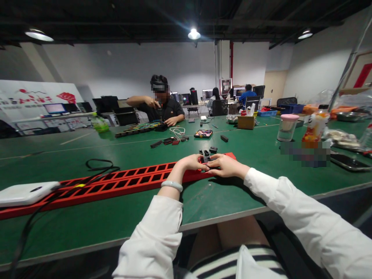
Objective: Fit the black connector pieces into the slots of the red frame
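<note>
A long red slotted frame point(139, 180) lies slantwise on the table, with two rows of rectangular openings. Over its right end, my left hand point(192, 162) and my right hand point(227, 166) meet, fingertips close together. Between them is a small black part point(206, 158), gripped from both sides with the fingers closed. Whether it sits in a slot of the frame or just above it, I cannot tell. Just beyond the fingers lies another small black piece point(213, 149).
On the frame's left end rests a white power bank point(29, 192) with a black cable point(100, 166). Farther back are a patterned box point(203, 133) and black pieces. A pink-lidded cup point(287, 128) and a bottle point(315, 128) stand right. Opposite, a person point(162, 106) works.
</note>
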{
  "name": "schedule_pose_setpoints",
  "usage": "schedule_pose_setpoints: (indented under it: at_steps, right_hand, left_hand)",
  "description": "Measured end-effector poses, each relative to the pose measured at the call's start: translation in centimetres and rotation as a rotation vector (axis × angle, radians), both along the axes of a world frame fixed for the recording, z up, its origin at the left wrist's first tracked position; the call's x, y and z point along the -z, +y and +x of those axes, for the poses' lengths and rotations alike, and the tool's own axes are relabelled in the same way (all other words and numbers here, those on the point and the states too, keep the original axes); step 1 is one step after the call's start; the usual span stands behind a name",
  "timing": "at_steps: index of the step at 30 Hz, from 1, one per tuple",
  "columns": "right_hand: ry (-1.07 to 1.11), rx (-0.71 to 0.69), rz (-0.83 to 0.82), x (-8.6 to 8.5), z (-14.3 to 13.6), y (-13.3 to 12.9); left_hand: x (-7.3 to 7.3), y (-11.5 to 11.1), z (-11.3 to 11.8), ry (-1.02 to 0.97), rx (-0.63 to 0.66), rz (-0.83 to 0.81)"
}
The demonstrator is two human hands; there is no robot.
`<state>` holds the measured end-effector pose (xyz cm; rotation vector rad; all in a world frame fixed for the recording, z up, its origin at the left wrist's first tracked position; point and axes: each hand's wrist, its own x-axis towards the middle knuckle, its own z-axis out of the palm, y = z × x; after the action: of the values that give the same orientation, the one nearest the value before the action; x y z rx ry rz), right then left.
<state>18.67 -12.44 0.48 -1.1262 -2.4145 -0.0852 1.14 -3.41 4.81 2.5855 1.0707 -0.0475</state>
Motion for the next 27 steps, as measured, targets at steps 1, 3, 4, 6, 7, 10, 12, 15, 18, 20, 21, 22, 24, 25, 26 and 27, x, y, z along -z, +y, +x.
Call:
schedule_pose_setpoints:
  at_steps: [1, 3, 4, 6, 7, 10, 12, 15, 18, 20, 21, 22, 24, 25, 26, 27]
  right_hand:
    - [0.008, -0.001, 0.003, 0.0, 0.0, 0.1]
    - [0.024, 0.003, 0.017, 0.0, 0.1, 0.3]
    - [0.035, 0.017, 0.032, 0.0, 0.2, 0.4]
    - [0.075, 0.088, 0.085, -0.3, 0.3, 0.5]
    - [0.102, 0.14, 0.117, -0.4, 0.5, 0.5]
    - [0.18, 0.32, 0.202, -0.9, 0.9, 0.8]
    - [0.219, 0.409, 0.224, -0.9, 1.2, 1.1]
    - [0.281, 0.467, 0.197, -0.5, 1.5, 1.6]
    - [0.341, 0.47, 0.134, 0.0, 1.5, 1.9]
    - [0.364, 0.479, 0.098, 0.1, 1.4, 2.0]
    - [0.371, 0.491, 0.082, 0.1, 1.3, 2.0]
    - [0.377, 0.507, 0.064, 0.1, 1.3, 2.0]
    - [0.384, 0.546, 0.027, 0.0, 1.3, 2.0]
    - [0.386, 0.564, 0.01, 0.0, 1.3, 2.0]
    - [0.388, 0.578, -0.006, 0.0, 1.3, 2.0]
    - [0.389, 0.588, -0.019, -0.1, 1.3, 2.1]
  left_hand:
    - [0.0, 0.1, -0.1, -0.009, 0.004, 0.001]
    - [0.2, 0.4, -0.2, -0.041, 0.01, 0.012]
    - [0.4, 0.6, -0.2, -0.067, 0.007, 0.02]
    - [0.7, 0.9, -0.1, -0.136, -0.024, 0.05]
    - [0.9, 1.0, 0.0, -0.177, -0.052, 0.086]
    - [1.5, 1.1, 0.6, -0.283, -0.136, 0.282]
    - [1.8, 1.0, 1.1, -0.299, -0.167, 0.416]
    - [2.3, 0.8, 1.7, -0.25, -0.168, 0.513]
    - [2.7, 0.7, 2.1, -0.183, -0.139, 0.538]
    - [2.8, 0.8, 2.4, -0.143, -0.123, 0.53]
    - [2.9, 0.9, 2.5, -0.124, -0.117, 0.513]
    - [2.9, 1.0, 2.6, -0.107, -0.112, 0.488]
    - [3.0, 1.1, 2.8, -0.078, -0.1, 0.428]
    - [3.0, 1.2, 2.8, -0.071, -0.089, 0.4]
    - [3.0, 1.3, 2.9, -0.068, -0.075, 0.378]
    - [3.0, 1.4, 2.9, -0.069, -0.059, 0.362]
